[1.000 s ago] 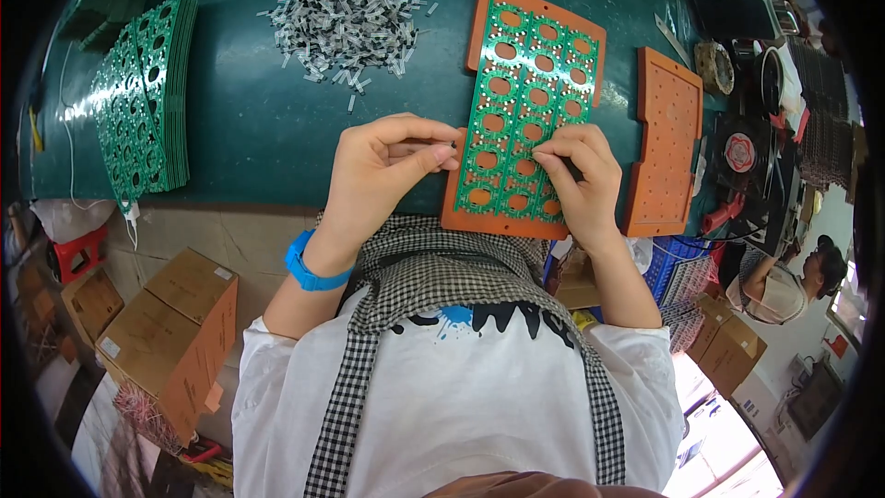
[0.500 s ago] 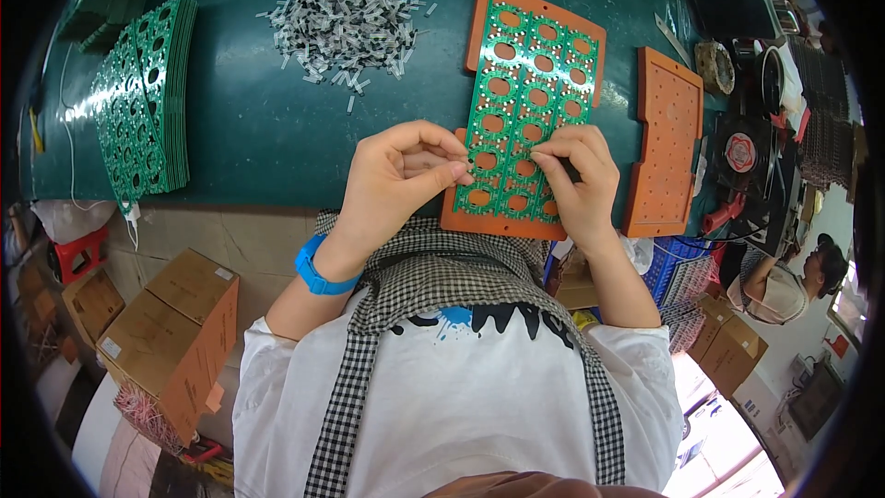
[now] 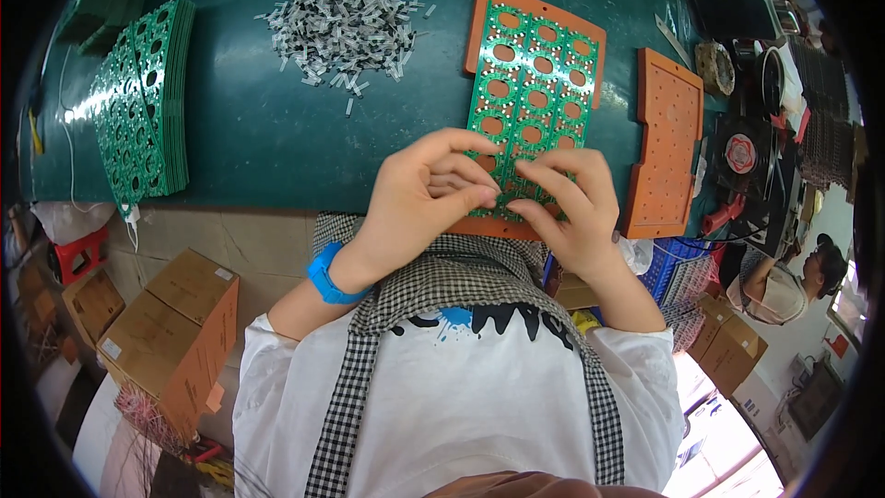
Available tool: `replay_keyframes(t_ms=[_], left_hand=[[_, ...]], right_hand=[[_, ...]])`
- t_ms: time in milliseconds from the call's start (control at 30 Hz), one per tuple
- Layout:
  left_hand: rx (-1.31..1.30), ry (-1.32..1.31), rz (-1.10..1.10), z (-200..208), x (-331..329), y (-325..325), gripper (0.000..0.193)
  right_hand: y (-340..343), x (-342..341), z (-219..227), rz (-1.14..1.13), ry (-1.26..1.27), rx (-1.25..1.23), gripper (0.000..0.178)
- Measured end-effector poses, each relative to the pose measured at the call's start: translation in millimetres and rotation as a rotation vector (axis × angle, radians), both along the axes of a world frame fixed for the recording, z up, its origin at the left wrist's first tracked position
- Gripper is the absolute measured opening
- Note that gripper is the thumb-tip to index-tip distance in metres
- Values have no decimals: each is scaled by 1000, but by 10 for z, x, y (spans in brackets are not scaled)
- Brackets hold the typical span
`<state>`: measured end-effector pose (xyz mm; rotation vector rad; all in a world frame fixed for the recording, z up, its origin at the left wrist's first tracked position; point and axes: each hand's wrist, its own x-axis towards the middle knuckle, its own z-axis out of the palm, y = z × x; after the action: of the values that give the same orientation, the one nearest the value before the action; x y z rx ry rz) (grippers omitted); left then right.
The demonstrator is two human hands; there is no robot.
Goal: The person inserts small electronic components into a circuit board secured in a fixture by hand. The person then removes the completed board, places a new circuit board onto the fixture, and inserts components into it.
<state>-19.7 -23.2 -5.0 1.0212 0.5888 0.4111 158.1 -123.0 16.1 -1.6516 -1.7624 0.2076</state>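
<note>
A green circuit-board panel (image 3: 534, 83) with rows of oval cut-outs lies on an orange tray-like fixture (image 3: 597, 69). My left hand (image 3: 429, 186) is over the panel's near left part, thumb and forefinger pinched at the board's surface. Anything between those fingertips is too small to make out. My right hand (image 3: 576, 203) is bent over the near right part, its thumb and forefinger apart, close beside the left fingertips. Both hands cover the panel's lower rows. Farther left lies a heap of small grey and clear strip-like parts (image 3: 341, 23).
A stack of green boards (image 3: 171, 97) stands at the left of the green table (image 3: 244, 129). Another orange fixture (image 3: 666, 143) lies to the right, near a metal strip, a round tin and a red-handled tool (image 3: 724, 214). Cardboard boxes (image 3: 189, 286) sit below the left side.
My left hand has moved right, farther over the panel. My right hand has shifted slightly down and left, its thumb and forefinger spreading apart. The fingertips are now closer together.
</note>
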Motion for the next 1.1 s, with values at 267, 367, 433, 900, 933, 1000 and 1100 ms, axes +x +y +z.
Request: replay_keyframes(t_ms=[267,367,433,900,933,1000,1100], left_hand=[[151,71,7,7,25,-29,23],[217,82,81,-42,7,36,14],[201,30,176,-49,14,79,12],[187,-6,179,-76,24,109,7],[174,-1,173,-77,22,108,9],[163,4,168,-79,19,109,11],[114,28,173,-95,14,114,15]], right_hand=[[213,217,20,-104,179,-169,7],[305,388,-69,-67,101,-261,6],[305,398,-79,-63,87,-262,6],[303,373,-185,-95,36,-183,7],[304,375,-182,-91,25,-177,7],[308,387,-164,-86,14,-170,7],[315,412,-133,-87,82,-237,7]])
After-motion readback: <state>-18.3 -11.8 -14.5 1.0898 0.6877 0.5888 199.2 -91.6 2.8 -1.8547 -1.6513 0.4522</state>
